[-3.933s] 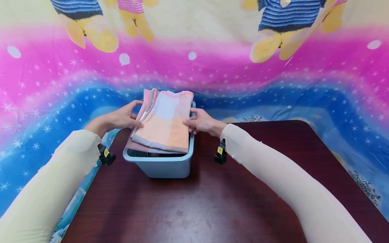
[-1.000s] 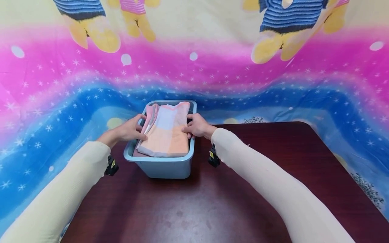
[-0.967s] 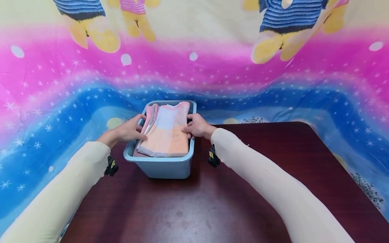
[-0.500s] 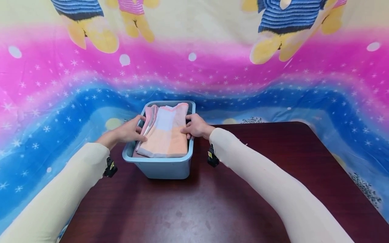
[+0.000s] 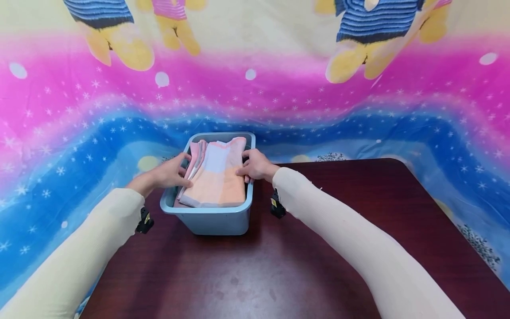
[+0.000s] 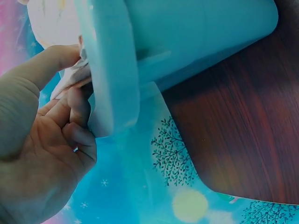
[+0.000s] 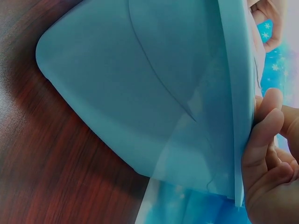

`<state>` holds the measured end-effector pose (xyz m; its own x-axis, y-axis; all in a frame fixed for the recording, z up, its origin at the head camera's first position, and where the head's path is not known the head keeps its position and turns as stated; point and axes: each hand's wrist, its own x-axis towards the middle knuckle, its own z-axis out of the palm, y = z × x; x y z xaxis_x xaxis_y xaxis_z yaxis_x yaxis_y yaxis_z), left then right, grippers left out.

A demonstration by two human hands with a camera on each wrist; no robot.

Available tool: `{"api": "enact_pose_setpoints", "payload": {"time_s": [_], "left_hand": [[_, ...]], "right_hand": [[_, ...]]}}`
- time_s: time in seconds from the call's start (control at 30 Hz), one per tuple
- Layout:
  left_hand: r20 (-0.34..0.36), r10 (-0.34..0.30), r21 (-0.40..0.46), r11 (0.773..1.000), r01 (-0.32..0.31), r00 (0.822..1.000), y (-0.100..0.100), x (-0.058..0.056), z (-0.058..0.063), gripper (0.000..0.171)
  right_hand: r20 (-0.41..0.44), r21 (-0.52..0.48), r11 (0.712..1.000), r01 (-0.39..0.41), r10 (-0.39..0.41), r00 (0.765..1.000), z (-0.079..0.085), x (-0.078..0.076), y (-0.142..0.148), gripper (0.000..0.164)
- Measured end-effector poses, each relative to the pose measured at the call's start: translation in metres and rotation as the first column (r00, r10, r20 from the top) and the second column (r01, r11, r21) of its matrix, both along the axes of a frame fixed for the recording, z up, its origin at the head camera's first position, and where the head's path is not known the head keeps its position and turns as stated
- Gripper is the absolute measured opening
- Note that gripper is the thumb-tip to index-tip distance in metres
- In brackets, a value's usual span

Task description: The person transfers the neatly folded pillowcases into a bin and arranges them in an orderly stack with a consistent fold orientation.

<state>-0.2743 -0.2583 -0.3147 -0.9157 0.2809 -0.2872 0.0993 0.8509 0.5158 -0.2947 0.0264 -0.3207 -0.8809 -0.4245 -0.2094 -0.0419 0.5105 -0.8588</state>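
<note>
A folded pastel towel (image 5: pixel 217 177), with peach, pale blue and pink blocks, lies within the rim of a grey-blue plastic bin (image 5: pixel 217 221). My left hand (image 5: pixel 171 171) pinches the towel's left edge, thumb on top, fingers down along the side. On the opposite side, my right hand (image 5: pixel 256 165) holds the right edge between thumb and fingers. Seen from the left wrist, the fingers of my left hand (image 6: pixel 51 126) reach in past the bin's rim (image 6: pixel 112 70). In the right wrist view, my right hand (image 7: pixel 271 158) is at the rim; its fingertips are partly hidden.
The bin stands on a dark red-brown wooden table (image 5: pixel 318 248), towards its back left. Behind hangs a printed backdrop (image 5: pixel 279 88) in pink and blue. What lies under the towel in the bin is hidden.
Earlier, the towel stood higher, over the bin's back rim; both hands have lowered it inside the rim. Over the last second it has sunk very slightly, with the grip kept.
</note>
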Motion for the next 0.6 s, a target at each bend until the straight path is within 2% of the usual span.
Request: {"api": "enact_pose_setpoints", "payload": {"time_s": [0.4,0.6], "left_hand": [[0.000,-0.004,-0.027,1.000,0.004,1.000,0.0014,0.0015,0.0004,0.077],[-0.027,-0.002,-0.049,0.999,0.000,1.000,0.0037,0.0024,-0.0006,0.074]], "right_hand": [[-0.020,0.016,1.000,-0.014,0.014,1.000,-0.0016,-0.0007,-0.0021,0.062],[-0.027,0.013,1.000,-0.008,0.009,1.000,-0.0020,0.0017,-0.0006,0.064]]}}
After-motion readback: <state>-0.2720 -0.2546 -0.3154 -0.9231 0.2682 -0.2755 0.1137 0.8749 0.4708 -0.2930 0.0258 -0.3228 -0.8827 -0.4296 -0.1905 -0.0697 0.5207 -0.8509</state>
